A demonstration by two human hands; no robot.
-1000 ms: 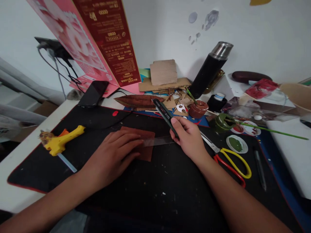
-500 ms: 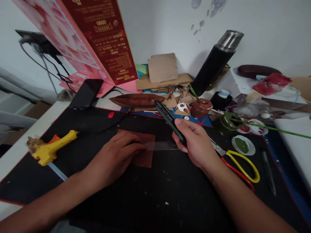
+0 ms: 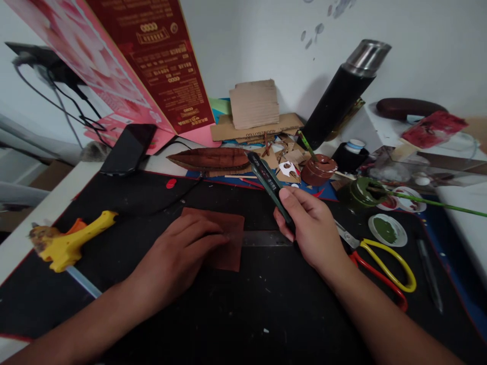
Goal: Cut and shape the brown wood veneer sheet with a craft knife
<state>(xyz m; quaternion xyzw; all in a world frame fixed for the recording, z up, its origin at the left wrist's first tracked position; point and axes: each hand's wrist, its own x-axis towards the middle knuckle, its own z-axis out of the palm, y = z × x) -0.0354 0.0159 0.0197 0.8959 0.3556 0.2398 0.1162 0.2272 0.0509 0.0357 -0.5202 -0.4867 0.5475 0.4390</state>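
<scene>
The right hand [image 3: 310,225] is closed around a dark green cutter [image 3: 268,182], thumb on top, its far end angled up and left toward the brown boat-shaped piece [image 3: 209,159]. The left hand [image 3: 178,251] lies over the brown square sheet [image 3: 230,243], which is flat on the black mat [image 3: 228,324]; its thumb is hidden, so whether thumb and fingers meet cannot be told. Compared with a second ago, its fingers are more bent and gathered, while the right hand keeps the same grip. A see-through ruler [image 3: 262,238] runs from the sheet's right edge toward the right hand (whether it touches that hand is hard to tell). The view has shifted too, so the yellow glue gun [image 3: 66,243] now sits further left in it, and the scissors [image 3: 380,263] further right, beside the dish of green paint [image 3: 388,229]. Behind stand the brown paint jar [image 3: 317,171] and the black flask [image 3: 338,101], leaning in view.
</scene>
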